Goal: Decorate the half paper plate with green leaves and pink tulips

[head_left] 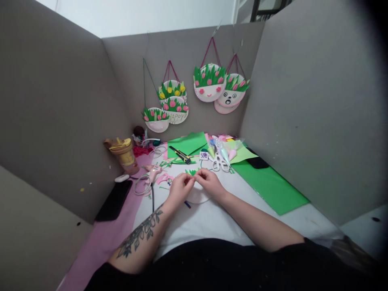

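My left hand (180, 187) and my right hand (209, 184) meet at the fingertips over a round white paper plate (198, 197) on the table. Both hands are closed in a pinch. Whatever lies between the fingers is too small and covered to make out. Pointed green paper leaves (191, 172) stick up just behind the fingertips, at the plate's far side. A small dark blue stick (188, 205) lies by the plate's near left edge.
Behind the hands lie a yellow-black box cutter (182, 155), white-handled scissors (220, 162) and green sheets (277, 196). A pink glue gun (153, 173), black phone (114, 202) and cup (124, 157) stand left. Decorated plate pockets (209, 93) hang on the grey partition.
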{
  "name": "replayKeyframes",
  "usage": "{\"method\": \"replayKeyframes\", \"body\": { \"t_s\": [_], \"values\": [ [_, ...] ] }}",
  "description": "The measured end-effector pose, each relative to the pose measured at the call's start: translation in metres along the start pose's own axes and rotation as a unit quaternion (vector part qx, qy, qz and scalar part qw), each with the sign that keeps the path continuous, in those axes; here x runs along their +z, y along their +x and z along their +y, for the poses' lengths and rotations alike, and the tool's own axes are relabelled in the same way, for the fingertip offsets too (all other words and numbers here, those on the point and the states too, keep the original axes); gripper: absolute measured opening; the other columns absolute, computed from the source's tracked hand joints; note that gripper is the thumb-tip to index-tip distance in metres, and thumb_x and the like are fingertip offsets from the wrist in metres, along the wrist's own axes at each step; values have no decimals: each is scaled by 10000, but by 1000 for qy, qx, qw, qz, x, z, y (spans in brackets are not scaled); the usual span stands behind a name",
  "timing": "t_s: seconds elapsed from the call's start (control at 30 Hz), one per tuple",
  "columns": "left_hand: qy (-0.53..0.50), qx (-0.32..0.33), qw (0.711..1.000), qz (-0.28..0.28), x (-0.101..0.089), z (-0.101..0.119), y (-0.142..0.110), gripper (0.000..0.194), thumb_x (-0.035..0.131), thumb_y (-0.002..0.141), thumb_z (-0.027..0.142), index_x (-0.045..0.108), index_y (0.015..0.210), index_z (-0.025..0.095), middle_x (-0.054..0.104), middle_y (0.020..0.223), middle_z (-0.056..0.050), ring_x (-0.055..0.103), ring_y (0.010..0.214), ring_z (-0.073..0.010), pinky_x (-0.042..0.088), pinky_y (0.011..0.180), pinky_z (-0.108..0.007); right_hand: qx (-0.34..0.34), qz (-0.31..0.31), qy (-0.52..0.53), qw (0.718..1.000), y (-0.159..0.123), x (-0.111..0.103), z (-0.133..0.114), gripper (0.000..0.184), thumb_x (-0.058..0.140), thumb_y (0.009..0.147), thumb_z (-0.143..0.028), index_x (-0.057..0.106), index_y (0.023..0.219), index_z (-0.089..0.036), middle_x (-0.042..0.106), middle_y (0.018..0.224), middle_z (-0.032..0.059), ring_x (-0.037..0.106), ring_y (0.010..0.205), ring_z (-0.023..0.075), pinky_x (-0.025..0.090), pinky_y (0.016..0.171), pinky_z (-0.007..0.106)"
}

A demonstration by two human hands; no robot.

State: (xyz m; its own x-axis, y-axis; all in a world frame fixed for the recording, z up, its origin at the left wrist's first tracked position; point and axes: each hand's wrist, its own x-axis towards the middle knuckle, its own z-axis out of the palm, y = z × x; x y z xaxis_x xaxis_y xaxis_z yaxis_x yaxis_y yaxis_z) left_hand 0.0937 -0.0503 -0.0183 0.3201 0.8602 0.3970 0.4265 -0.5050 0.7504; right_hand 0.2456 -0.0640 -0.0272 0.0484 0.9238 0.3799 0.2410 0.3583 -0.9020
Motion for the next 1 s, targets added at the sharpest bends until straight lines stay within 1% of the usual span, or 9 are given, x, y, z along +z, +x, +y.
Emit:
{"method": "replayKeyframes", "body": {
  "t_s": [0.13,0.27,0.43,0.53,0.63,0.87,0.93,1.0],
  "values": [
    [-14,-20,1000,-11,-3,7,0,241,538,814,361,598,696,159,594,671,-13,512,644,-135,378,613,-247,21,-11,9,1000,0,0,1,163,560,763,-311,559,666,-180,513,611,-19,470,607,133,376,580,249],
    [-53,-44,997,-28,-5,13,0,267,570,785,391,599,669,153,561,619,1,484,605,-125,351,577,-235,41,-20,32,998,1,-2,-1,170,522,768,-285,585,655,-173,531,602,-14,485,602,132,384,581,249],
    [-144,-98,984,-32,-6,13,2,285,593,756,412,607,660,144,554,586,8,467,569,-116,341,556,-233,56,-39,89,994,2,-4,-7,278,506,795,-400,621,690,-170,554,621,6,479,573,128,386,563,254],
    [-168,-119,978,-23,-7,13,3,280,599,737,405,598,633,145,541,570,13,463,555,-114,337,549,-235,51,-27,102,993,1,-5,-9,227,572,749,-390,620,723,-169,568,643,3,488,589,128,389,580,257],
    [-178,-132,975,-20,-8,14,3,273,598,728,401,596,629,148,520,547,21,452,537,-109,330,534,-231,45,-15,99,994,0,-4,-8,186,624,707,-353,600,701,-169,567,634,-6,493,598,128,387,591,259],
    [-182,-122,975,-39,-6,11,3,264,587,754,389,623,679,138,561,593,6,472,564,-113,349,559,-230,34,-8,73,997,-1,-3,-5,199,618,730,-357,585,675,-169,556,613,-13,490,587,126,386,581,254],
    [-147,-97,984,-25,-5,11,2,258,586,769,387,629,708,140,592,647,-10,497,604,-122,371,590,-237,27,3,51,998,-1,-2,-5,203,618,739,-355,570,662,-173,537,601,-17,476,576,124,376,564,250],
    [-93,-58,994,14,-5,12,2,245,591,781,384,620,722,148,613,715,-25,514,650,-130,390,623,-243,7,21,9,1000,-2,-2,-6,204,611,753,-340,556,644,-177,517,600,-18,464,575,124,368,556,250]
  ]
}}
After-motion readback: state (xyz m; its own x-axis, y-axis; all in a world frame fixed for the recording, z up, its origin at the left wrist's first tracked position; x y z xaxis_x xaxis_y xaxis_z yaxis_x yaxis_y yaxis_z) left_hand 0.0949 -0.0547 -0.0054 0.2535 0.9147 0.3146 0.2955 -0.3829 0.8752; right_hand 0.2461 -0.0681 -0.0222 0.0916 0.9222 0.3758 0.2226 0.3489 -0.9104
